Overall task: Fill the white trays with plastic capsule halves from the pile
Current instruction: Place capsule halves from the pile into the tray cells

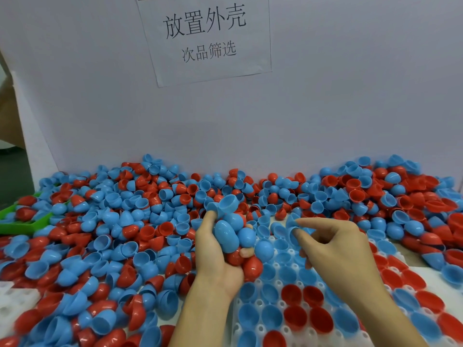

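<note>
Only part of the white tray (260, 329) shows: your forearms cross it, the bottom edge of the view cuts it off, and loose halves spill over its far end, so you cannot tell how far it runs. A second pale tray (15, 300) at the lower left is blurred and mostly buried. The green bin (27, 222) at the left edge is also half covered by the pile (120, 221).

Your left hand (218, 256) is curled around a clutch of capsule halves (231, 232), mostly blue with at least one red at the bottom; how many it holds is hard to count, since they overlap and nest. One blue half sticks up above the fingers with its hollow side facing you. Your right hand (335, 244) is apart from the left, over the tray's far end, pinching a single blue half (292, 222) between thumb and forefinger; the other fingers fold beneath and hide the sockets under them.

The halves are smooth, glossy plastic domes, red and blue, some egg-pointed, some rounder. In the tray they sit hollow side up, one per socket, blue ones nearest your left wrist, a block of four red in the middle, and more red and blue toward the right. Those at the edges of the view are smeared.

On the white wall behind hangs a paper sign (204, 36) with printed characters.
</note>
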`<state>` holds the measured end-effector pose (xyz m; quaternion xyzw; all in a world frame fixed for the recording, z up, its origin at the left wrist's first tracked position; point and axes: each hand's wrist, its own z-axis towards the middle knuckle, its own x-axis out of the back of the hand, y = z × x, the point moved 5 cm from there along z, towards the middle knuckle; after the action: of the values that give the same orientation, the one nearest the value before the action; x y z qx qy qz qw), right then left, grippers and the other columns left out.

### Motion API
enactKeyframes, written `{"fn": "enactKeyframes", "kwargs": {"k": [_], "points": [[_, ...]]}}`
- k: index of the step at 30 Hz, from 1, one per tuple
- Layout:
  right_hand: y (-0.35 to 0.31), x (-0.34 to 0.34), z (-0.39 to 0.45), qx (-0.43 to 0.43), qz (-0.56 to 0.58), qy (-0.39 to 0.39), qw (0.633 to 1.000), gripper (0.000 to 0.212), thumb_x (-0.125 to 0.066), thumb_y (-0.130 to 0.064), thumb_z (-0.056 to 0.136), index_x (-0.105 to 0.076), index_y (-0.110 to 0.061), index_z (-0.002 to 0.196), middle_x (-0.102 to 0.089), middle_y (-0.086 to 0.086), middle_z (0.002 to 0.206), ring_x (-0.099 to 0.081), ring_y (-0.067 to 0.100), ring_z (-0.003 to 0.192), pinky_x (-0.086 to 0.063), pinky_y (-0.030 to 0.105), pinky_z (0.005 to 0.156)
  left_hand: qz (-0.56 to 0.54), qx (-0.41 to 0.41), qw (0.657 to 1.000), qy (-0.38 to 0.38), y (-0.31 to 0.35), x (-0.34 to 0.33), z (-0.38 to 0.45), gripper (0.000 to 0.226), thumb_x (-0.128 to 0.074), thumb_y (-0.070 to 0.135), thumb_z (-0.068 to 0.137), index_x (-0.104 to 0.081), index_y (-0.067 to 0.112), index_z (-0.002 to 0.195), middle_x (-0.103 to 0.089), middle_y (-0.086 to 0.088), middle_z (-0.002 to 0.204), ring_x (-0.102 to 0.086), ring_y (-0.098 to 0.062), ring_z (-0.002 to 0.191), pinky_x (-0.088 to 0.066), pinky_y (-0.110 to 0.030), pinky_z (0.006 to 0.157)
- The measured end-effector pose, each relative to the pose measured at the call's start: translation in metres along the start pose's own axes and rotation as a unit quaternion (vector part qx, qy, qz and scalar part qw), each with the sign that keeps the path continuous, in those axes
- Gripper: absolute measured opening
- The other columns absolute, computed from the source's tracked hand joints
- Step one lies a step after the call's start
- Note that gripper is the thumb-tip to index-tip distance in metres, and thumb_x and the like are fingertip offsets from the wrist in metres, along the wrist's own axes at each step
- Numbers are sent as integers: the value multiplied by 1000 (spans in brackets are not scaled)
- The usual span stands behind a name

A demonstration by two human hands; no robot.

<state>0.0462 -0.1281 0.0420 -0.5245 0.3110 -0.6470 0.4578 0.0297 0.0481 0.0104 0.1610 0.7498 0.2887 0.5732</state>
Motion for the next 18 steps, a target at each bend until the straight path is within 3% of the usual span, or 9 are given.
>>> {"fn": "enactKeyframes", "kwargs": {"k": [3, 6, 11, 15, 18], "points": [[3, 0, 1, -16, 36, 12, 999, 24, -69, -10, 90, -67, -33, 94, -72, -12, 63, -66, -1, 55, -44, 5, 49, 3, 0, 1000, -4, 0, -1, -1, 57, -50, 44, 99, -67, 15, 53, -52, -7, 61, -42, -14, 43, -32, -20, 31], [3, 1, -1, -30, 77, 17, 996, 25, -68, -7, 89, -67, -31, 97, -73, -8, 64, -57, -4, 42, -40, 7, 43, 4, -1, 1000, -4, 0, -1, -1, 57, -50, 43, 99, -68, 15, 53, -53, -6, 60, -43, -13, 43, -32, -20, 30], [2, 1, -3, -47, 125, -2, 991, 36, -60, 2, 90, -74, -31, 90, -75, -6, 75, -60, -6, 47, -47, 10, 48, 2, -2, 1000, 1, 0, 0, -2, 57, -50, 44, 98, -69, 15, 53, -55, -9, 60, -43, -14, 42, -32, -19, 32], [2, -3, -2, -59, 164, -1, 985, 21, -66, -24, 91, -79, -33, 76, -75, -8, 75, -68, 0, 72, -53, 28, 77, 2, 2, 1000, 0, 1, -1, -2, 57, -50, 44, 98, -69, 14, 54, -56, -10, 61, -43, -14, 42, -32, -19, 31], [3, -2, -1, -58, 168, 7, 984, 18, -70, -33, 88, -79, -30, 72, -74, -5, 72, -69, 1, 72, -50, 31, 77, 3, 3, 1000, 8, 0, 0, -2, 56, -51, 46, 98, -69, 14, 54, -55, -9, 62, -42, -14, 43, -33, -19, 31]]}}
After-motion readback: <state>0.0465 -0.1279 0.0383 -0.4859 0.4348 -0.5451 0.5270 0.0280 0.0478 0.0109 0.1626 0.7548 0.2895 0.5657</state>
